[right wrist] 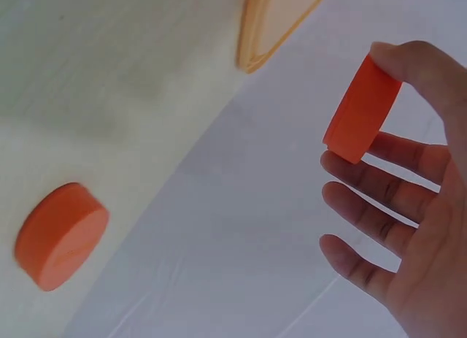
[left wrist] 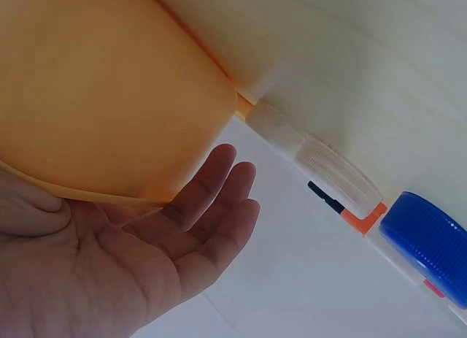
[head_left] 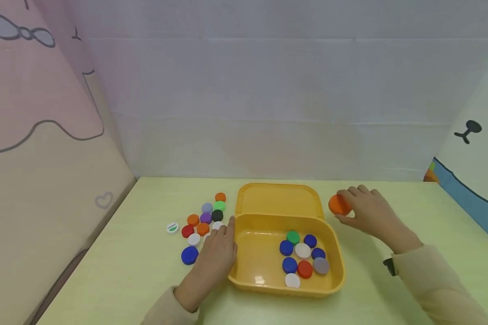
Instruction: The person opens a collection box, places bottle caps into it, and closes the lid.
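My right hand [head_left: 368,212] pinches an orange bottle cap [head_left: 340,205] between thumb and fingertips, to the right of a yellow box [head_left: 264,290]. In the right wrist view, that orange cap [right wrist: 363,110] is raised and tilted, and a second orange cap [right wrist: 62,236] lies on the table. At the box's left side my left hand [head_left: 216,253] rests against the rim. Its index finger lies straight along the edge; the other fingers look relaxed in the left wrist view. Several caps in blue, white, green, red and grey, such as a red one [head_left: 305,269], lie in the box's right half.
A yellow lid [head_left: 278,198] lies behind the box. Left of the box, several loose caps are grouped on the pale table [head_left: 122,271], among them a large blue cap [head_left: 190,255] and a printed white cap [head_left: 172,228]. Draped cloth [head_left: 268,90] encloses the back and sides.
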Available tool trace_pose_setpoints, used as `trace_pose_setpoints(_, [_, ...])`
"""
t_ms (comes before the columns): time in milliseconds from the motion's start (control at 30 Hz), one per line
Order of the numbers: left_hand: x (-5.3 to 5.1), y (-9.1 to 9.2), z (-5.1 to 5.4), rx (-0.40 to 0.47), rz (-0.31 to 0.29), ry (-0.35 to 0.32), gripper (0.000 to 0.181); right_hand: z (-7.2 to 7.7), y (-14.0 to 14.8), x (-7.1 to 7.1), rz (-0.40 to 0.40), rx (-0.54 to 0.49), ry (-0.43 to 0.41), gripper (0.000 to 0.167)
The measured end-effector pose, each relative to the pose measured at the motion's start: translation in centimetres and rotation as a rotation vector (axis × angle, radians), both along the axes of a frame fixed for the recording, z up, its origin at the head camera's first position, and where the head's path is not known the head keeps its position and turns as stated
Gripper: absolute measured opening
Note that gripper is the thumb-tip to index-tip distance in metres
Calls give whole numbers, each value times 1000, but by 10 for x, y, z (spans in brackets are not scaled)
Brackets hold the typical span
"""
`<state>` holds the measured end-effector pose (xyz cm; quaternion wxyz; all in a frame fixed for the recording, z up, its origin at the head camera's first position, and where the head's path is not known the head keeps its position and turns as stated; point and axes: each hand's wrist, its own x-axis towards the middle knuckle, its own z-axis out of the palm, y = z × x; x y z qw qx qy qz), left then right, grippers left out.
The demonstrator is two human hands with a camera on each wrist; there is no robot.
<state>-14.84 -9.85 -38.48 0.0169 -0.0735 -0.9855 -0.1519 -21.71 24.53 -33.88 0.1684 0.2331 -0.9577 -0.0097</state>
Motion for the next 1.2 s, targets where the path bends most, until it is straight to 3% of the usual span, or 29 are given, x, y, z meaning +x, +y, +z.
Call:
trace_pose_setpoints(433, [-2,1,-2,-11,0,3,56,13,-52,31,140,60,41,52])
trace_pose_setpoints(933, [-1,2,2,-5,2,-14,55,-11,-89,44,371,137,77,50])
trace_pose_setpoints(1200, [-2,2,3,-1,9,-28,56,-21,-100,44,421,141,7,46])
